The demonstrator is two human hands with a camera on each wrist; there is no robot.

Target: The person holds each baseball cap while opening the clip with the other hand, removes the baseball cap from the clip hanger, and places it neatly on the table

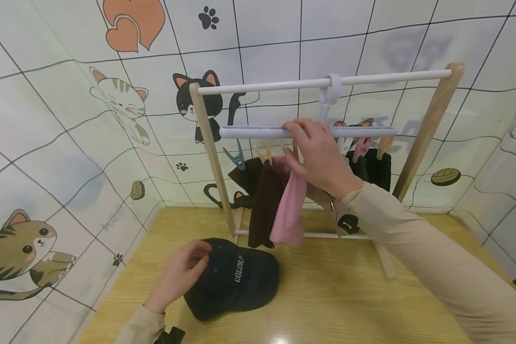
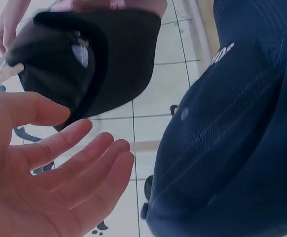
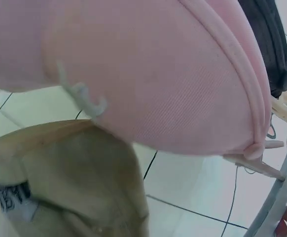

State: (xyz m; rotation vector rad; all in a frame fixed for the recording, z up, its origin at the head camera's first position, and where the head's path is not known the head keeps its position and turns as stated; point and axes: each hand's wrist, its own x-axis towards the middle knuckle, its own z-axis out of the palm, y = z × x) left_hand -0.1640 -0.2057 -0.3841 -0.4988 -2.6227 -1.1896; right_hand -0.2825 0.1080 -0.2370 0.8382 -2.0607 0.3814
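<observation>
In the head view my right hand grips the middle of a pale lavender hanger bar, thumb below it and fingers over the top. Clothespins hold a black cap and a pink cap under the bar, left of that hand. The right wrist view shows the pink cap's curved side up close, with a tan cap beside it. My left hand has loosely bent fingers and holds nothing. Beside it, a navy cap with white lettering lies on the table. In the left wrist view a gap separates fingers and navy cap.
The hanger's hook hangs on the white rod of a wooden-sided rack. More dark items hang at the right from pink and yellow clothespins. A wall with cat drawings stands close behind the wooden table.
</observation>
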